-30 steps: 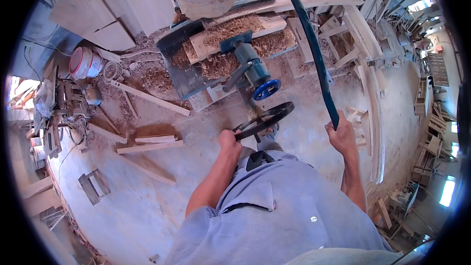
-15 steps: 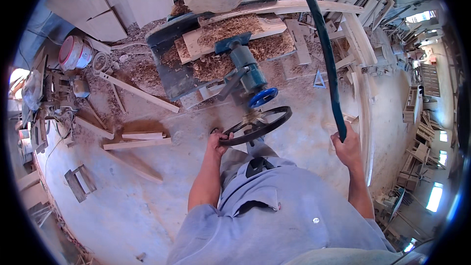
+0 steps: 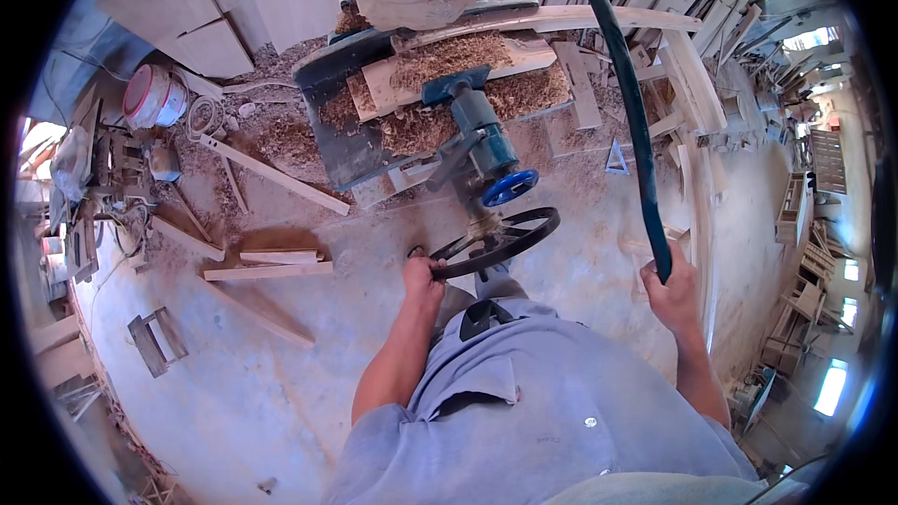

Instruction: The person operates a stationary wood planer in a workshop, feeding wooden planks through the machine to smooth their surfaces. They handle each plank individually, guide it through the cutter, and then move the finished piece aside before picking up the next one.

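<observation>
My left hand is closed round the left side of a large black handwheel. Above that wheel is a green metal machine part with a smaller blue handwheel on its near end. On the right, my right hand grips the lower end of a long dark green bar, which curves up past the top of the view. Beyond the handwheels, a wooden board lies on the dark machine table, with heaps of wood shavings over and around it.
Wood strips and a small wooden stool-like frame lie on the floor to the left. A white and red bucket stands at the far left. Long timber pieces lean at the right, near a blue triangular frame.
The view has shifted slightly. My right hand and the bar's lower end sit a little further right and nearer to me. My left hand still holds the black handwheel.
</observation>
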### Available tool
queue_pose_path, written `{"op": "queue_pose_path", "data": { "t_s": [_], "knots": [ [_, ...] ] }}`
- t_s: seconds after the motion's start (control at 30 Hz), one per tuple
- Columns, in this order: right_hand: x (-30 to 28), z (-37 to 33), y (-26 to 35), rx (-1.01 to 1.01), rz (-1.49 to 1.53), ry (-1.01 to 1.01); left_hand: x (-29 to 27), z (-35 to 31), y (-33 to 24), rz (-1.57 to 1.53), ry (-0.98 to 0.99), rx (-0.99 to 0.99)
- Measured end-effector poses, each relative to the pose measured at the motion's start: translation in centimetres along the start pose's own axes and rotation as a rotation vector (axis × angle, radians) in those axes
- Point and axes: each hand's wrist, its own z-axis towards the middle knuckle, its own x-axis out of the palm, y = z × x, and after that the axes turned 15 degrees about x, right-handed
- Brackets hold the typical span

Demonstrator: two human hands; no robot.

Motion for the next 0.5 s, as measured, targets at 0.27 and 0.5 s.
{"op": "queue_pose_path", "data": {
  "t_s": [0.27,0.5],
  "knots": [
    [6.4,2.4,-2.9,-0.023,-0.002,0.009,5.5,-5.3,-1.6,0.203,-0.205,0.193],
    [16.1,6.1,-5.6,0.009,-0.070,-0.097,8.5,-9.2,-3.4,0.237,-0.121,0.219]
  ]
}}
